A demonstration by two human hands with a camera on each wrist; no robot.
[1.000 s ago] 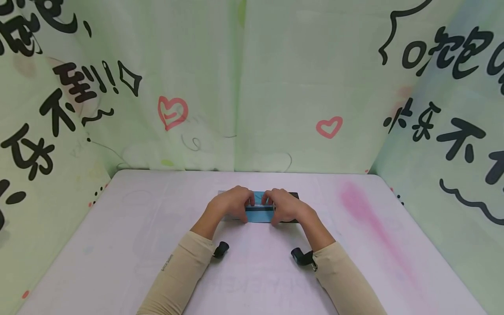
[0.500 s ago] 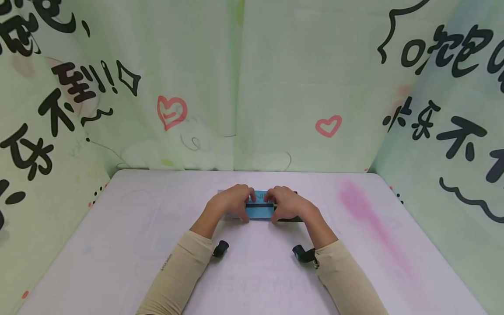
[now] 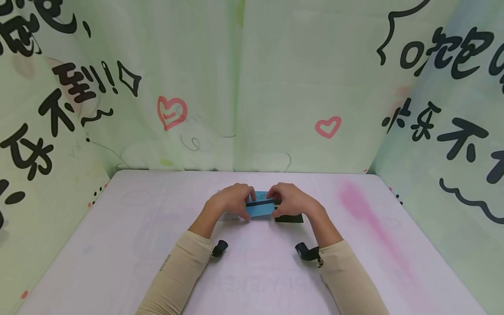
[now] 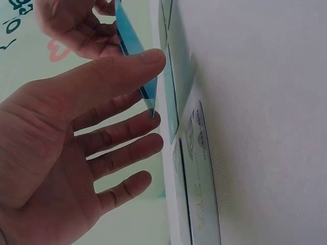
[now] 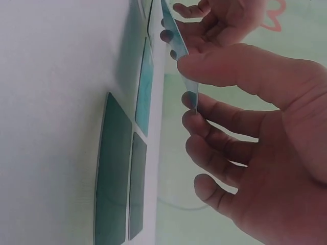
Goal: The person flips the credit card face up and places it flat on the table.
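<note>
While the left hand [image 3: 230, 201] and right hand [image 3: 293, 202] pinched opposite ends of the striped blue card [image 3: 260, 209] just below the frame's centre, an uneven grip seemed the risk: one side slipping could drop it askew onto a dark card [image 3: 289, 218] to its lower right.

A: What's behind the desk [image 3: 98, 258]?
B: A pale green cloth [image 3: 267, 57], hanging at the back and along both sides.
A: Anything drawn on it?
B: Two red hearts at the back. The left heart [image 3: 171, 115] has an extra stroke inside; the right heart [image 3: 328, 127] is a smaller, plain outline. A yellow-green spot [image 3: 166, 162] sits below the left one.
A: And the sides?
B: Bold black writing on the left [image 3: 56, 111] and more black writing on the right [image 3: 461, 135], with a wavy line [image 3: 470, 202] beneath that. A four-pointed star outline [image 3: 129, 78] ends the left side's top row.
A: The desk itself?
B: Whitish, with a pink smear [image 3: 364, 210] towards the right.
</note>
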